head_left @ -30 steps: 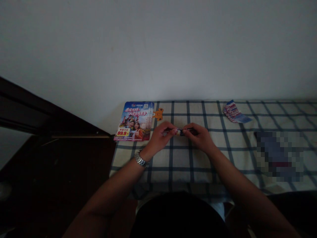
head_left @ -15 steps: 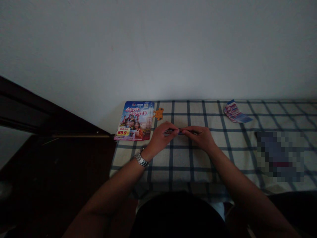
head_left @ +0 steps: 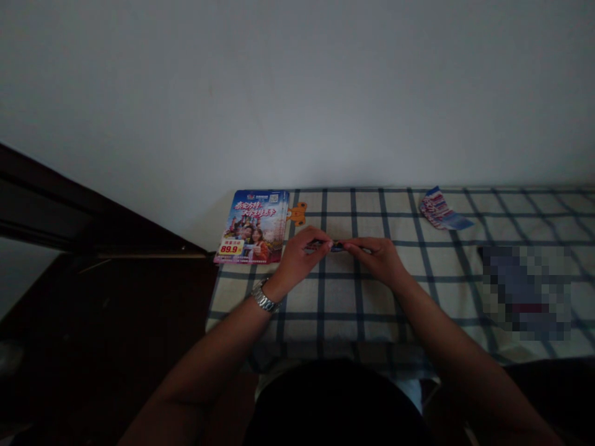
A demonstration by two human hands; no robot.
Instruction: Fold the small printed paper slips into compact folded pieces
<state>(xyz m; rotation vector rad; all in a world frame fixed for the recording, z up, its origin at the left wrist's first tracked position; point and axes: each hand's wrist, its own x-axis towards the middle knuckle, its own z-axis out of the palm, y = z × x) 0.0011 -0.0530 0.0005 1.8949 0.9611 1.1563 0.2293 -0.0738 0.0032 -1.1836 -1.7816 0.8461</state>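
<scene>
Both my hands meet over a checked cloth [head_left: 325, 297]. My left hand [head_left: 300, 257], with a metal watch at the wrist, and my right hand [head_left: 379, 257] each pinch one end of a small dark flat item [head_left: 338, 246]. It lies low across the cloth between my fingertips. Its kind is too small and dim to make out. All fingers are curled in tight.
A stack of colourful printed flyers [head_left: 253, 226] lies at the cloth's far left corner, with a small orange piece [head_left: 297, 214] beside it. A fanned bundle of blue and red papers [head_left: 439, 210] lies far right. A pixelated patch [head_left: 525, 291] sits right. Dark wooden furniture [head_left: 93, 248] stands left.
My fingertips have drawn closer together and lowered the small dark item toward the cloth. My arms have hardly shifted.
</scene>
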